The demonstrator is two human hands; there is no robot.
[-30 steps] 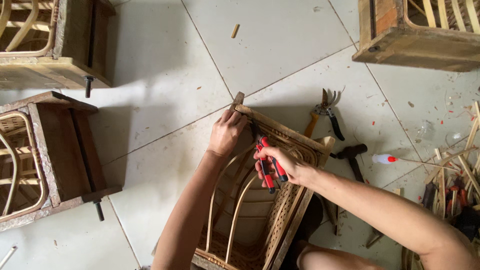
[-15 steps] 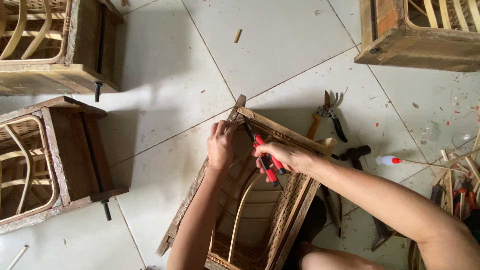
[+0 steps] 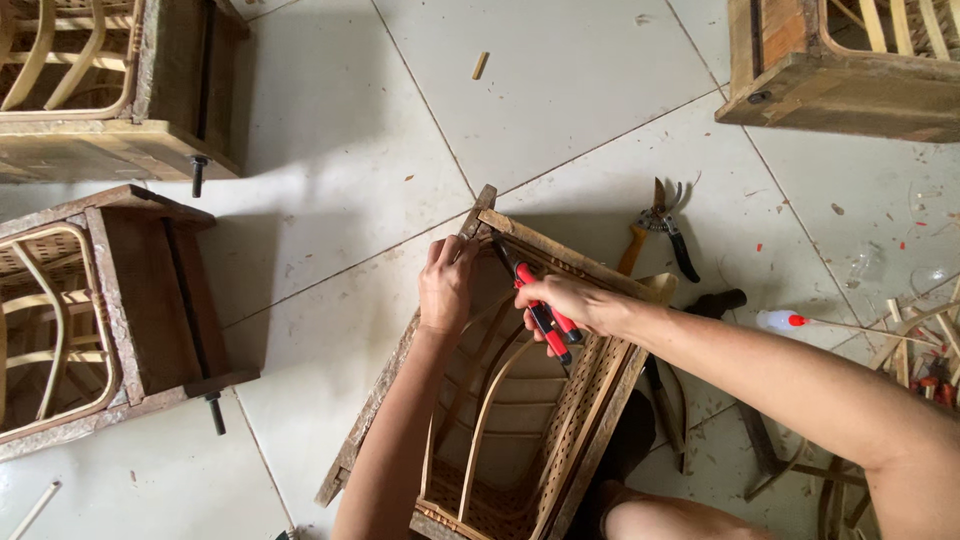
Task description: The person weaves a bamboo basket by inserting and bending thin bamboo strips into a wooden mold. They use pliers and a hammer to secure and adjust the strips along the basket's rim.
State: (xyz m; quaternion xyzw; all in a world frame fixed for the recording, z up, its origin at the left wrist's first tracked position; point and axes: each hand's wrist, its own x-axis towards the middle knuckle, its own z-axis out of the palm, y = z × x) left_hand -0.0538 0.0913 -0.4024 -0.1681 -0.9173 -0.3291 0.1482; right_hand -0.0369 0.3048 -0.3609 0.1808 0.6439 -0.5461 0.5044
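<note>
A wooden frame with woven cane sides and curved rattan ribs (image 3: 590, 400) lies on the tiled floor in front of me. My left hand (image 3: 447, 285) rests on its far corner, fingers pressed against the wood. My right hand (image 3: 572, 302) grips red-handled pliers (image 3: 538, 310), whose jaws point into that same corner, close to my left fingers. Both forearms reach over the frame's open inside.
Three similar wooden crates stand around: two at the left (image 3: 100, 310) (image 3: 110, 90), one at the top right (image 3: 850, 70). Pruning shears (image 3: 662, 228) lie just beyond the frame. A small squeeze bottle with a red cap (image 3: 780, 320) and rattan scraps (image 3: 920, 340) lie at the right.
My view has shifted slightly. The left hand slid a little along the frame's corner and the pliers moved closer to that corner.
</note>
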